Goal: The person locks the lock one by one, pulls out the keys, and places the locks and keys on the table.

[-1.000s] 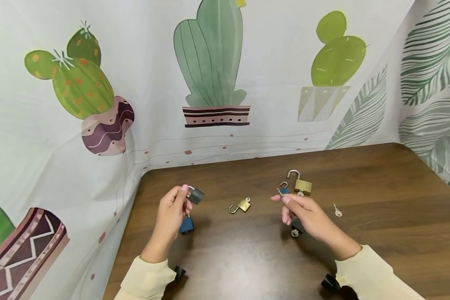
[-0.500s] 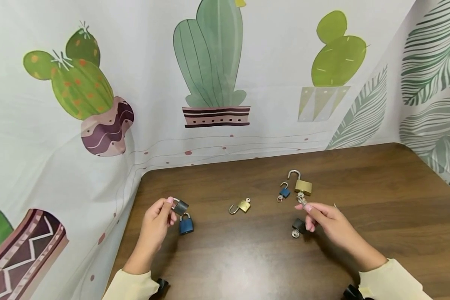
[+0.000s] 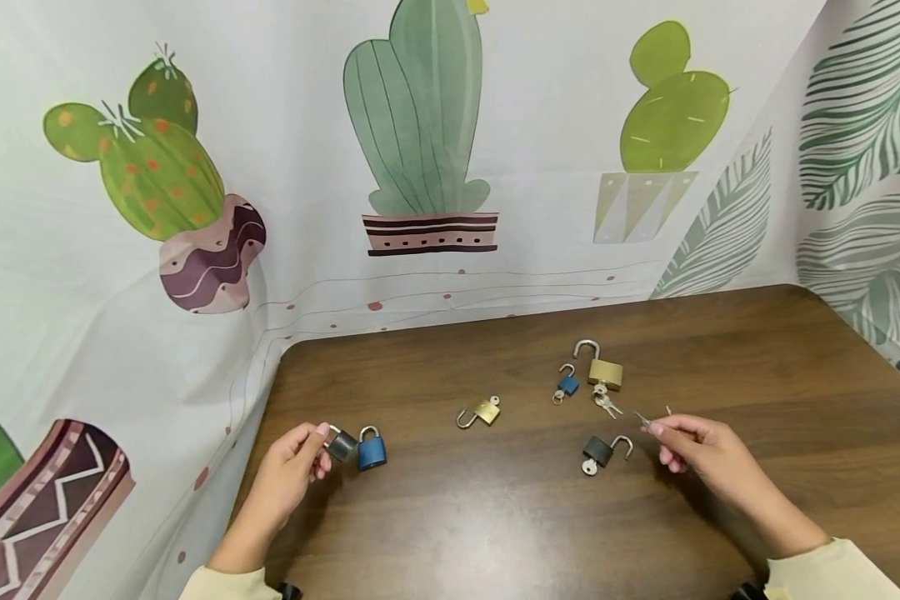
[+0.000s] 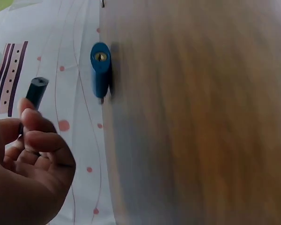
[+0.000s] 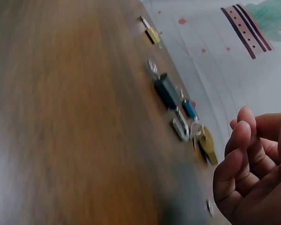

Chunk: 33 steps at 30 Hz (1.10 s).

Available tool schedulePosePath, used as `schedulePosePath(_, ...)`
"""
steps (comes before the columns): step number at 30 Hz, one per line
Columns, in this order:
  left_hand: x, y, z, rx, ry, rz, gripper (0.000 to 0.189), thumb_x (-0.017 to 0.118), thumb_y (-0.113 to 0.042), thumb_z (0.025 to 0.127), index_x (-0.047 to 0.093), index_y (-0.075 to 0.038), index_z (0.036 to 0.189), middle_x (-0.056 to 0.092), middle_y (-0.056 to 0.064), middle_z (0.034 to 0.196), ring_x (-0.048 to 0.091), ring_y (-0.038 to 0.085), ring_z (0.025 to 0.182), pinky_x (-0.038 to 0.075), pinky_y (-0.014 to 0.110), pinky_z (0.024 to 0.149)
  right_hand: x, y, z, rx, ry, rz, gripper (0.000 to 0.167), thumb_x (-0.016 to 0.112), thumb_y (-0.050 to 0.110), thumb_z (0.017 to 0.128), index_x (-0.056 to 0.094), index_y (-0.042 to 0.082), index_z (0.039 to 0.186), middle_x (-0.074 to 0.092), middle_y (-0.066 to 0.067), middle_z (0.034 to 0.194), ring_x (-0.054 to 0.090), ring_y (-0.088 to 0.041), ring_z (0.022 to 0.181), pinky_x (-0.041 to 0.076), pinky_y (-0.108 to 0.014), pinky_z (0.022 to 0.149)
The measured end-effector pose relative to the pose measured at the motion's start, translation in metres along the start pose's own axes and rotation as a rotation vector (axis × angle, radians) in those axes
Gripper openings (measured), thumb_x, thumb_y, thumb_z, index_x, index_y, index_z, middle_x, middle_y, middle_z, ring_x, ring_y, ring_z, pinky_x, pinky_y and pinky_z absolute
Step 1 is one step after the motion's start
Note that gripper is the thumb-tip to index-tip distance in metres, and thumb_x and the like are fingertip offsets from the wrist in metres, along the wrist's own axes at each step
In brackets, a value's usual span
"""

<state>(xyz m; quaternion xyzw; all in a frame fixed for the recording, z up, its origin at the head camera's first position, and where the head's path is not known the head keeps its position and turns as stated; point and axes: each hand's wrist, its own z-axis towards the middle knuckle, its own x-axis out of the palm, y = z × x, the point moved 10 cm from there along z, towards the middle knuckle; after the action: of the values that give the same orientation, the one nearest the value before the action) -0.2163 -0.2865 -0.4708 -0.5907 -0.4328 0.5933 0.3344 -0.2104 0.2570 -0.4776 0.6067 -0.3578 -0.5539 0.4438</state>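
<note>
Over the brown wood-grain worktop (image 3: 457,500) your left hand (image 3: 290,458) and right hand (image 3: 708,450) have moved wider apart: the left pinches a blocky black padlock (image 3: 341,446) near a blue padlock (image 3: 372,452), the right apparently a thin silvery key (image 3: 641,417), leaving black padlock and key well separated

Black padlock (image 3: 341,446): boxy dark body, silvery shackle. Up off the table (image 3: 450,508), tilted, body hanging out to the right of the left hand (image 3: 288,467), which pinches it by the shackle. Fingers hide part of the shackle; from here I can't tell if it's locked. Body sits just left of the blue padlock (image 3: 372,452), apart from it.

Key (image 3: 641,418): small, slim, silvery. Pinched between thumb and fingers of the right hand (image 3: 701,450), raised above the table's right side, tip angled up and left. Rest of it hidden by the fingers.
</note>
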Motion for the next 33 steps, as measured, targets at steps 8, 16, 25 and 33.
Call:
schedulePosePath(8,-0.003,0.012,-0.005,-0.072,0.078,0.097,0.039,0.053,-0.03,0.106,0.061,0.003,0.089,0.063,0.005,0.068,0.057,0.011,0.06,0.051,0.027,0.056,-0.018,-0.017,-0.008,0.071,0.001,-0.093,0.025,0.061,0.018,0.102,0.064,-0.007,0.101,0.064,0.006,0.07,0.059,-0.009,0.059,0.049,-0.028,0.051)
schedulePosePath(16,-0.001,0.02,-0.006,-0.114,0.113,0.15,0.037,0.052,-0.029,0.107,0.061,0.002,0.088,0.065,0.007,0.071,0.058,0.012,0.061,0.052,0.026,0.058,-0.023,-0.034,-0.015,0.153,0.074,-0.173,0.024,0.054,0.016,0.105,0.064,-0.005,0.105,0.069,0.002,0.075,0.06,-0.009,0.058,0.047,-0.026,0.049)
schedulePosePath(25,0.004,0.033,-0.006,-0.161,0.168,0.145,0.034,0.05,-0.026,0.108,0.06,0.001,0.089,0.065,0.007,0.073,0.059,0.013,0.063,0.051,0.025,0.059,-0.021,-0.047,-0.022,0.274,0.156,-0.189,0.024,0.05,0.016,0.105,0.06,-0.005,0.109,0.069,-0.004,0.081,0.061,-0.01,0.062,0.05,-0.029,0.051)
schedulePosePath(33,0.007,0.033,-0.005,-0.159,0.196,0.172,0.033,0.05,-0.025,0.107,0.063,0.002,0.094,0.068,0.008,0.076,0.061,0.014,0.064,0.05,0.025,0.059,-0.019,-0.053,-0.024,0.314,0.173,-0.165,0.024,0.052,0.02,0.105,0.057,-0.004,0.103,0.066,-0.003,0.077,0.059,-0.011,0.056,0.052,-0.032,0.047)
